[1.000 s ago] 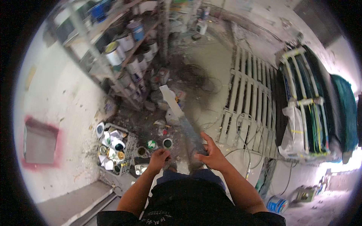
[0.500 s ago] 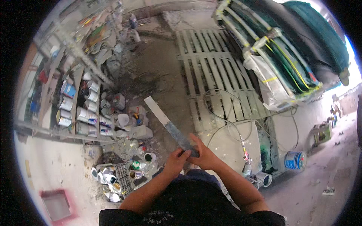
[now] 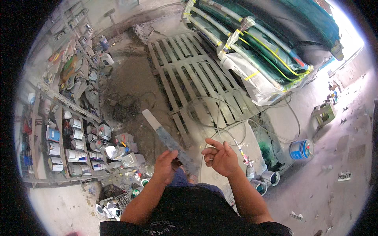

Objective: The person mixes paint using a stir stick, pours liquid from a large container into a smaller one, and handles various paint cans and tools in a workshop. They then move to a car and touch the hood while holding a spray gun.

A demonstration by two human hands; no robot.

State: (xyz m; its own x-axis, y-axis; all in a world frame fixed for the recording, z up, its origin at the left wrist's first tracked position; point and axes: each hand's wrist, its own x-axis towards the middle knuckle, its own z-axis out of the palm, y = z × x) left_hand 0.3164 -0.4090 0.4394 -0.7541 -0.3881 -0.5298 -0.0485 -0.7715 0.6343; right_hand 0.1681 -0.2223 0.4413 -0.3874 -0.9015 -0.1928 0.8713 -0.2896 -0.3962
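Observation:
My left hand (image 3: 166, 165) is closed around the lower part of a long flat strip (image 3: 167, 137). The strip is pale at its far end and dark grey and smeared along the rest; its near end is blurred. Its pale end points up and to the left, over the brown floor. To the right of the strip, my right hand (image 3: 223, 157) is held apart from it with nothing in it. The right fingers are spread and partly bent, the palm turned inward.
Paint cans (image 3: 76, 156) crowd a shelf rack (image 3: 59, 129) at left. A slatted pallet (image 3: 189, 74) lies ahead, beside a masked, plastic-covered frame (image 3: 252, 74). A spray gun (image 3: 249, 163) on a looped hose (image 3: 242, 135), open cans (image 3: 271, 179) and a blue bucket (image 3: 300, 149) are at right.
My right hand has let go of the strip and moved off to the right; the left hand alone holds it. The view has shifted, so the pallet and frame appear farther left.

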